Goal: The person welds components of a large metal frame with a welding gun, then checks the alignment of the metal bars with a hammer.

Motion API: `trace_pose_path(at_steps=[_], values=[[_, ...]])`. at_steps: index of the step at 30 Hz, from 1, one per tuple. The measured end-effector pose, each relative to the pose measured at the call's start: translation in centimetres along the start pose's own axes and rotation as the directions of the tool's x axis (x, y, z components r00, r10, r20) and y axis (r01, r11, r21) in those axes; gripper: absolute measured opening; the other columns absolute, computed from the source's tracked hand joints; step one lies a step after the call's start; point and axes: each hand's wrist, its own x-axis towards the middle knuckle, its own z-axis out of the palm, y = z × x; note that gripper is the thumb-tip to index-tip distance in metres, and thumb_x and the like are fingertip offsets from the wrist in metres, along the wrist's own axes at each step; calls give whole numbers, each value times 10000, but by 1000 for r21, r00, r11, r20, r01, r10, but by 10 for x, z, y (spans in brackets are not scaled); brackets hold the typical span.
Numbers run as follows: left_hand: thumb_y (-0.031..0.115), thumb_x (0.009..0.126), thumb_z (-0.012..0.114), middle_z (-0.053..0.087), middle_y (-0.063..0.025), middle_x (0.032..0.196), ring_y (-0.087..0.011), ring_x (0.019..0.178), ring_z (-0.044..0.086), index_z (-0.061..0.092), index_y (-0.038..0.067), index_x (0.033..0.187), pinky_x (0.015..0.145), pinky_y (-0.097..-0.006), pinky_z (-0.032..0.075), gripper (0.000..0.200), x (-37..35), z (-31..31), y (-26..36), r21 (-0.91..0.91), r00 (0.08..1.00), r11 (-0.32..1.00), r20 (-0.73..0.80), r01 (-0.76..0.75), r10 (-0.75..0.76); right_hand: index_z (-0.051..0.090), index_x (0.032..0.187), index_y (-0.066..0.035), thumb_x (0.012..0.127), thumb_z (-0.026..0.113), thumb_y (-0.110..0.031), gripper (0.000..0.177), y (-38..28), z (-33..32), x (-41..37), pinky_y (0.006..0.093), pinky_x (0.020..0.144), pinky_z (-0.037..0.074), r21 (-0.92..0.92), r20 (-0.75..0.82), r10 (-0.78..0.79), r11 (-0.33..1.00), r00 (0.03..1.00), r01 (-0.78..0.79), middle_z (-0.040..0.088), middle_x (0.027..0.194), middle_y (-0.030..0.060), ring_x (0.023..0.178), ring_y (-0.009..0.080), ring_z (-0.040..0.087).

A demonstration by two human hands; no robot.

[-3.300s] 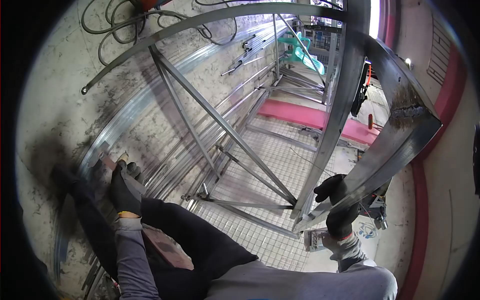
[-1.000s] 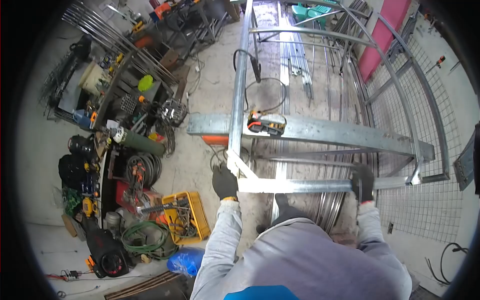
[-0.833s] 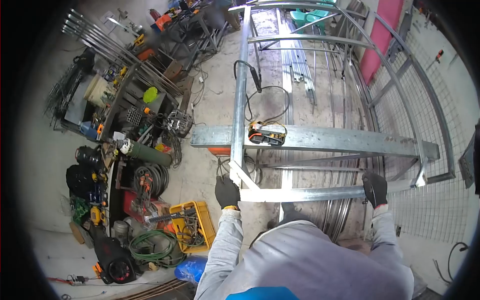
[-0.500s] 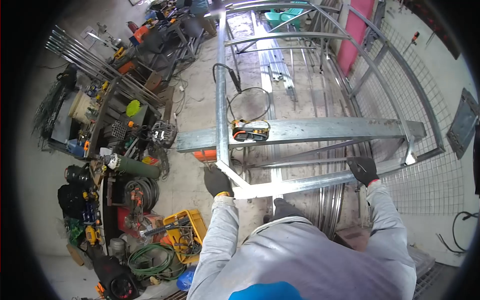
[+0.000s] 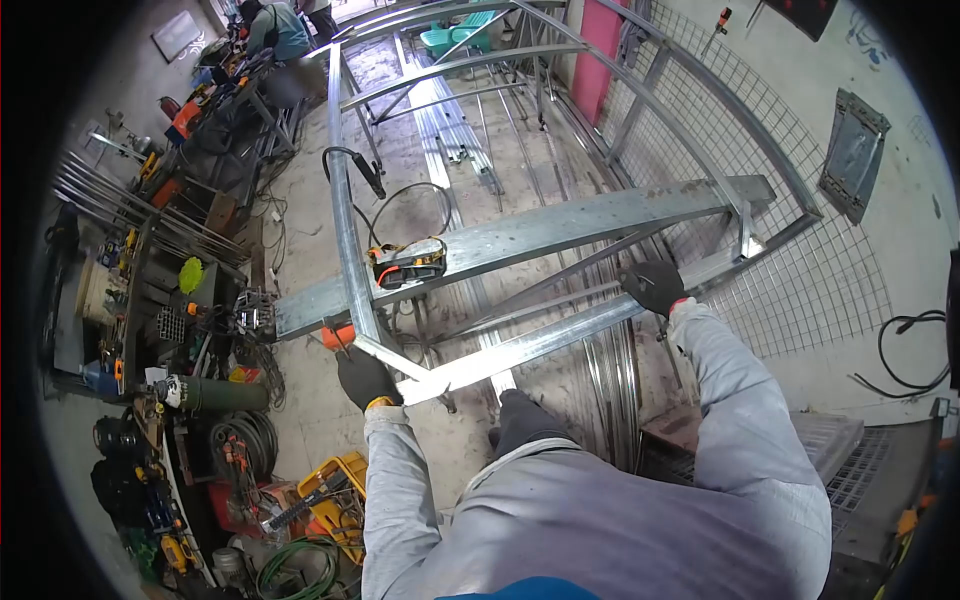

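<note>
A welded metal frame of square tubing [image 5: 345,200] spreads out in front of me. My left hand [image 5: 367,378], in a dark glove, is closed around its near left corner, where a short diagonal brace [image 5: 390,356] meets the near bar. Farther right along that near bar [image 5: 540,345], my gloved right hand [image 5: 655,287] has its fingers wrapped over the tube. A wide metal beam [image 5: 590,222] lies crosswise by the frame. On the beam rests a black, orange and yellow device [image 5: 410,265]. A black-handled cable holder [image 5: 368,176] hangs at the frame's left bar.
To the left are cluttered shelves, a green gas cylinder [image 5: 225,394], a yellow crate [image 5: 345,485] and a coiled green hose [image 5: 295,570]. Wire mesh [image 5: 800,250] leans on the right wall. Long metal tubes [image 5: 455,130] lie on the floor. Other people [image 5: 280,30] are at the far left.
My view has turned to the right, so the frame, beam and shelves sit farther left and tilted in the picture. Both hands keep their places on the frame. People now show at the far left.
</note>
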Motion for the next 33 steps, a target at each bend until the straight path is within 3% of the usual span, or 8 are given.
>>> trace_pose_path(at_steps=[5,17,20,25,28,31,32,33], values=[[314,1017,471,701,-350,1116,-502,1027,679,638,-113,1211,890,-513,511,498,-19,-14,35,48,1000,999,14,-10,10,793,932,-103,926,720,-311,221,-4,4,-4,493,672,530,145,-198,-14,989,980,43,731,836,176,765,404,689],[223,1034,466,662,-297,1282,-451,1119,668,659,-38,1243,957,-512,527,387,14,9,-44,480,959,833,88,-277,268,805,1077,-135,974,634,-353,296,13,15,-4,475,877,568,49,26,112,992,993,-113,773,1035,154,990,375,723],[134,1001,465,657,-286,1256,-423,1033,693,680,-32,1117,891,-496,554,296,3,-3,-21,612,916,688,179,-389,359,806,983,-139,955,676,-356,255,17,21,-5,476,736,565,57,-118,18,998,993,-12,762,907,152,823,377,720],[128,948,566,675,-222,1056,-403,874,700,693,25,994,727,-515,558,171,3,2,-26,610,859,651,101,-451,501,787,935,-128,978,642,-394,305,11,16,-2,497,713,545,43,-111,19,999,994,-14,741,865,161,802,400,701],[154,966,549,679,-212,1066,-409,879,698,681,28,996,739,-520,553,185,3,6,-29,366,932,866,8,-341,363,766,892,-125,987,598,-445,373,12,15,0,521,735,537,1,-30,60,998,998,-60,733,864,169,810,422,690],[188,979,536,670,-215,1080,-427,895,690,641,26,993,743,-527,549,193,-2,-1,-19,444,939,836,41,-322,340,745,852,-123,987,566,-486,427,19,24,-1,545,743,523,-30,-43,-2,1000,999,1,725,853,173,810,440,678],[169,973,542,659,-218,1065,-430,892,688,650,27,1007,739,-526,549,181,8,9,-46,605,799,620,45,-499,599,733,821,-120,981,584,-471,414,16,21,4,546,733,518,-2,-85,5,1000,996,-5,718,833,176,796,439,675],[173,1001,546,630,-260,1302,-394,1085,683,671,1,1171,911,-478,562,272,-2,-4,-13,598,936,723,166,-346,311,721,789,-117,975,602,-457,405,14,22,1,547,723,513,30,-117,19,999,993,-15,710,813,180,782,437,671]])
